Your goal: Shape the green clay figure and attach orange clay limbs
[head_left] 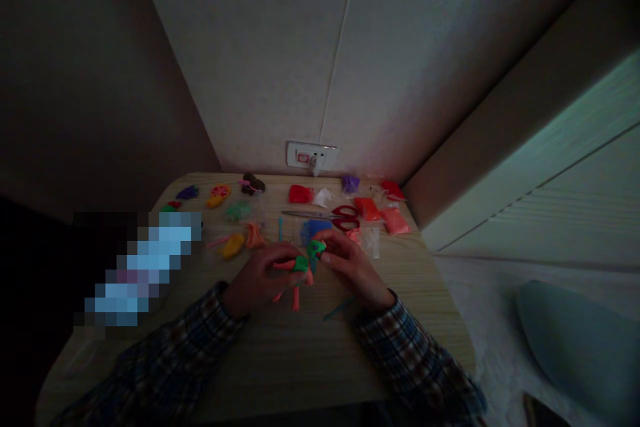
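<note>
Nearside of scissors (pixel 331 216), left hand (pixel 256 277)'s fingers pinched pink-green figure (pixel 301 263), right hand (pixel 356 267)'s pinched green piece (pixel 315 249). Probably shaping; next needed steadiness.

No readable text, labels, brands, numbers or signs. Pixelated patch (pixel 145 270) at left: blocked out, can't read anything there. Packets (pixel 369 209) and scissors (pixel 345 217): too small and dim to make out print. Wall socket (pixel 312 156): same, nothing legible.

left hand (pixel 259 277) near right hand (pixel 356 270)
</note>
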Motion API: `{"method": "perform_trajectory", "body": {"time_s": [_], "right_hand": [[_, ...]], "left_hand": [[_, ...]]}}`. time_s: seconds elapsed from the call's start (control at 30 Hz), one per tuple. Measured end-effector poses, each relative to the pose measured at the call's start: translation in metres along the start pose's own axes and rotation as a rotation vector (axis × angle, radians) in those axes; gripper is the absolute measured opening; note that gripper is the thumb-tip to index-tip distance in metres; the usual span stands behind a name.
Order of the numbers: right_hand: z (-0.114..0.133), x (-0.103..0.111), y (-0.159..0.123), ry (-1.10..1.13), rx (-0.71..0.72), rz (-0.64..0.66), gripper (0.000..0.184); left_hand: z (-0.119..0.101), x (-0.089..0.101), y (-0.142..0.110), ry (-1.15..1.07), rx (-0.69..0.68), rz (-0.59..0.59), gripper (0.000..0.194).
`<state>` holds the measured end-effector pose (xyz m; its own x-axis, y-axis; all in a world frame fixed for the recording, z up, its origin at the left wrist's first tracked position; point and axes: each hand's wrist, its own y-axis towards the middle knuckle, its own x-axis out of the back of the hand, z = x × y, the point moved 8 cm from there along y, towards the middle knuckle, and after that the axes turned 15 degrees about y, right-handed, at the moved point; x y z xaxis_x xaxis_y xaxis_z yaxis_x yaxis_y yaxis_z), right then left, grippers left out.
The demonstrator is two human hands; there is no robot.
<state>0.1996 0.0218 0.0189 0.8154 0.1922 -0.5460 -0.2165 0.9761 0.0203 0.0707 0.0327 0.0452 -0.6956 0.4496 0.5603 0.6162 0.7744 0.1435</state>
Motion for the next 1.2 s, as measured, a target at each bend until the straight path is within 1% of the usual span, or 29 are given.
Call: {"method": "perform_trajectory", "body": {"time_s": [0.07, 0.17, 0.3, 0.5, 0.87, 0.97, 1.1, 1.2], "right_hand": [[0.001, -0.003, 0.001, -0.023, 0.015, 0.033, 0.031], [0.0, -0.007, 0.001, -0.074, 0.011, 0.058, 0.03], [-0.001, -0.008, 0.001, -0.101, 0.012, 0.059, 0.031], [0.0, -0.009, 0.001, -0.12, 0.019, 0.04, 0.03], [-0.003, -0.01, 0.0, -0.145, 0.013, 0.043, 0.028], [-0.003, -0.009, 0.0, -0.144, 0.015, 0.037, 0.03], [0.002, -0.009, 0.0, -0.164, 0.034, 0.034, 0.031], [0.007, -0.008, -0.001, -0.196, 0.07, 0.03, 0.03]], "left_hand": [[0.001, -0.002, 0.0, 0.001, 0.018, 0.021, 0.019], [0.006, -0.007, -0.001, -0.019, 0.08, 0.067, 0.021], [0.011, -0.009, -0.002, -0.045, 0.131, 0.069, 0.025], [0.012, -0.01, -0.002, -0.053, 0.142, 0.079, 0.024], [0.014, -0.006, -0.001, 0.04, 0.133, 0.029, 0.022], [0.014, -0.006, -0.001, 0.02, 0.137, 0.04, 0.023], [0.015, -0.009, 0.0, -0.095, 0.147, 0.09, 0.031], [0.015, -0.019, -0.002, -0.23, 0.17, 0.21, 0.044]]}}
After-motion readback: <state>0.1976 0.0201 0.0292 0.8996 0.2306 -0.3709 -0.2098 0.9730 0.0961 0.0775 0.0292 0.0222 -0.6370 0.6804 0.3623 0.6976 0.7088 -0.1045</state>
